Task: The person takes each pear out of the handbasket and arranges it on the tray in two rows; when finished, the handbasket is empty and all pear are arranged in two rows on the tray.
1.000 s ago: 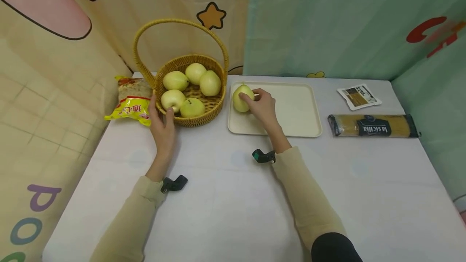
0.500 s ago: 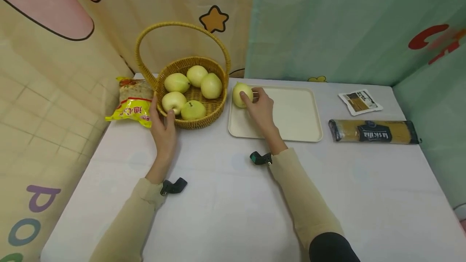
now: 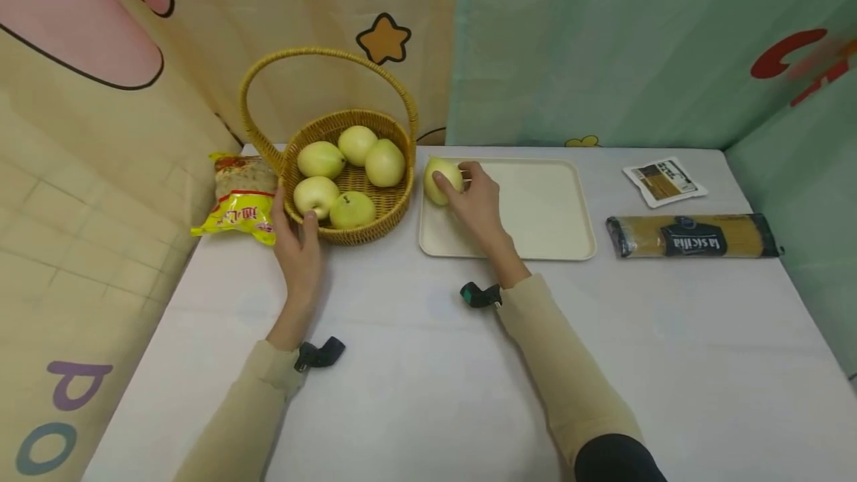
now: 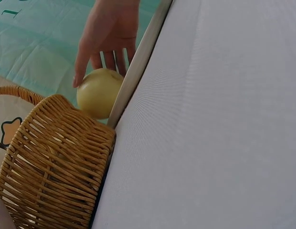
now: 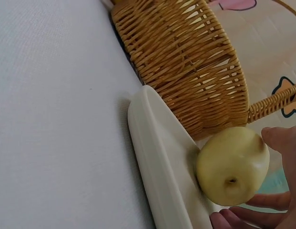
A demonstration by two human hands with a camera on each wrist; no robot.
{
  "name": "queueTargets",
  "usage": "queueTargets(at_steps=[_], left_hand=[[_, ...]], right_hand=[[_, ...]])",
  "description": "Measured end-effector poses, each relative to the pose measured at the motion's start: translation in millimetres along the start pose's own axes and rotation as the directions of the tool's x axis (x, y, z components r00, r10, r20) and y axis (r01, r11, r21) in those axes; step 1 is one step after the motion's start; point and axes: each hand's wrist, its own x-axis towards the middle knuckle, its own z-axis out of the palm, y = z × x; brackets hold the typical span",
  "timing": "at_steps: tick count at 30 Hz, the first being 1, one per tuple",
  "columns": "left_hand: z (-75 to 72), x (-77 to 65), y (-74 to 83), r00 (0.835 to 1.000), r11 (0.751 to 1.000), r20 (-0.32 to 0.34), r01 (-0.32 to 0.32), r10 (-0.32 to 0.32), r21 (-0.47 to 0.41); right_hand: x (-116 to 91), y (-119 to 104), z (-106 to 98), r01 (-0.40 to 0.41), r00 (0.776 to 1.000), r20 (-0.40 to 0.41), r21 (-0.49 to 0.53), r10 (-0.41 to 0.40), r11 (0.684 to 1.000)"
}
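In the head view, my right hand (image 3: 477,203) holds a yellow-green pear (image 3: 438,179) on the left end of a cream tray (image 3: 535,244). The right wrist view shows the thumb against the pear (image 5: 231,167) and the fingers bent around its other side. My left hand (image 3: 297,259) rests against the near left side of a wicker basket (image 3: 375,229), fingers fairly straight and thumb tip at the rim. Several pears (image 3: 384,164) lie inside the basket. The left wrist view barely catches the left hand, beside the basket wall (image 4: 57,167).
A yellow snack bag (image 3: 241,203) lies left of the basket, near the left hand. Right of the tray are a small white packet (image 3: 664,181) and a long pack of spaghetti (image 3: 692,236). Curtains (image 3: 569,43) hang behind the white-covered table (image 3: 415,393).
The right hand and its pear have shifted slightly left and back on the tray. The left hand stays against the basket. The head view has tilted slightly.
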Motion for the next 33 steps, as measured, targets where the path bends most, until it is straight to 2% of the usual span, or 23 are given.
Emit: queueTargets(at_steps=[4, 9, 12, 18, 24, 30, 33], left_hand=[[-6.0, -4.1, 10.6, 1.000, 1.000, 0.000, -0.007, 0.007, -0.011], [-8.5, -5.8, 9.1, 1.000, 1.000, -0.005, 0.004, -0.004, -0.021], [-10.1, -4.2, 8.2, 1.000, 1.000, -0.010, 0.012, -0.012, -0.017], [-14.7, -1.8, 17.3, 0.999, 1.000, -0.040, 0.007, -0.007, 0.006], [-9.5, 0.9, 18.1, 0.999, 0.999, 0.004, -0.035, 0.035, -0.018], [-3.8, -0.8, 17.6, 0.999, 0.999, 0.013, -0.037, 0.037, -0.026], [-2.9, -1.5, 17.7, 0.999, 0.999, 0.017, -0.039, 0.039, -0.027]], right_hand=[[-1, -6, 3, 0.005, 1.000, 0.011, 0.000, -0.005, 1.000], [0, -13, 1, 0.043, 0.999, -0.003, -0.020, -0.043, 0.999], [2, -23, -1, 0.088, 0.996, -0.028, 0.001, -0.088, 0.996], [2, -49, -2, 0.205, 0.978, -0.064, 0.075, -0.201, 0.976], [-11, -67, -4, 0.273, 0.961, -0.067, 0.076, -0.269, 0.959], [-22, -69, -1, 0.307, 0.951, -0.048, 0.067, -0.304, 0.949], [-25, -71, 0, 0.322, 0.947, -0.014, 0.076, -0.321, 0.944]])
